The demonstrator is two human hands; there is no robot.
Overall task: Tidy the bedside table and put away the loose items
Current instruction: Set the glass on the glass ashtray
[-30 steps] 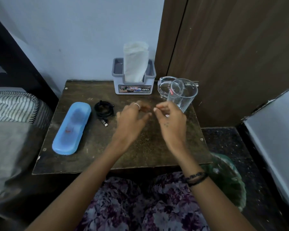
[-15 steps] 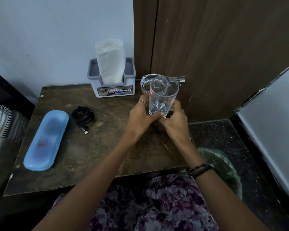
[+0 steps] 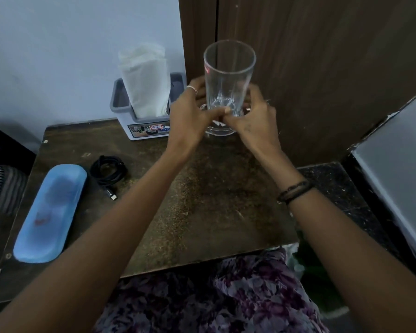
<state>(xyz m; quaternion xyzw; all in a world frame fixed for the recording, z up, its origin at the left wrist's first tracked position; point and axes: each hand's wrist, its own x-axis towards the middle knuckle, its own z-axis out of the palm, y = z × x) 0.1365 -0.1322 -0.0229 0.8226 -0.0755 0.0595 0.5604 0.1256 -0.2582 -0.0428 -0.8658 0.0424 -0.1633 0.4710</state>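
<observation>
A person seated at a dark, scuffed wooden bedside table (image 3: 202, 200) holds a clear drinking glass (image 3: 228, 75) upright with both hands, above the table's far right corner. The left hand (image 3: 190, 114) and the right hand (image 3: 252, 118) each curl around the lower part of the glass, thumbs meeting at the front. Just beneath the glass sits a clear glass ashtray (image 3: 220, 132), mostly hidden by the hands. To its left, against the pale blue wall (image 3: 58, 56), stands a grey tissue holder (image 3: 142, 116) with white paper napkins (image 3: 144, 78) sticking up from it. Nearer the left edge lie a coiled black cable (image 3: 108, 170) and, just beside it, a long blue plastic case (image 3: 49, 212). A dark brown wooden door (image 3: 322, 68) rises behind the table on the right. The floor (image 3: 341, 188) at right is dark and speckled. Striped bedding (image 3: 0, 186) shows at the far left.
</observation>
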